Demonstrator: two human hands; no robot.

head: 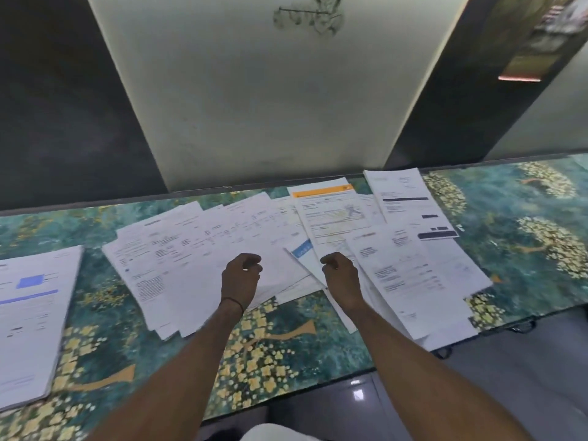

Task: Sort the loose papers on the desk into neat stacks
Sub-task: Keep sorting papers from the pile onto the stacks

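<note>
Loose white papers [191, 249] lie fanned and overlapping across the middle of the desk. Among them are a sheet with an orange header [327, 211], a blue-labelled sheet [302, 249] and a page with black bars [410, 205] at the back right. A squared stack [28, 316] with blue print sits at the left. My left hand [240, 278] hovers over the middle sheets with its fingers curled and nothing in it. My right hand [342, 276] hangs beside it, fingers curled the same way, over the edge of the right-hand pile [420, 275].
The desk [270, 351] wears a teal cloth with yellow flowers. Its near edge runs diagonally at the lower right, and some right-hand sheets overhang it above a grey floor [509, 361]. A pale wall panel [270, 106] rises just behind the desk.
</note>
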